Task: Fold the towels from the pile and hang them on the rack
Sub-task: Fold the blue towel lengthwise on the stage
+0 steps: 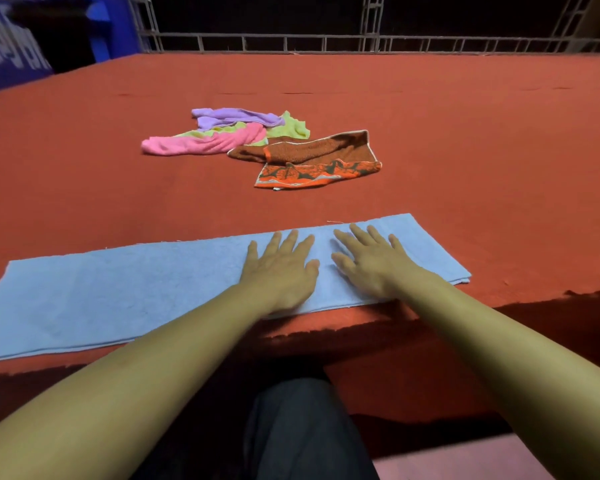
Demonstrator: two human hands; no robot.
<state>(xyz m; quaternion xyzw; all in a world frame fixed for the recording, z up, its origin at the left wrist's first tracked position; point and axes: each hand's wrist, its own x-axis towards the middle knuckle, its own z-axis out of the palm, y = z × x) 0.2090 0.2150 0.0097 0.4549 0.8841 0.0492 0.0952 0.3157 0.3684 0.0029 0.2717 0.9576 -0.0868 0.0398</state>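
A light blue towel (125, 292) lies folded into a long strip along the near edge of the red-covered surface (465, 140). My left hand (281, 268) and my right hand (374, 265) press flat on its right half, fingers spread, side by side. Farther back lies the pile: a pink towel (201, 143), a purple towel (232, 117), a yellow-green towel (291, 128) and an orange-and-brown patterned towel (319, 161). No rack can be made out.
A metal grille railing (326, 43) runs along the far edge of the surface. A blue object (21, 46) stands at the back left. My dark-trousered legs (302, 434) are below the near edge.
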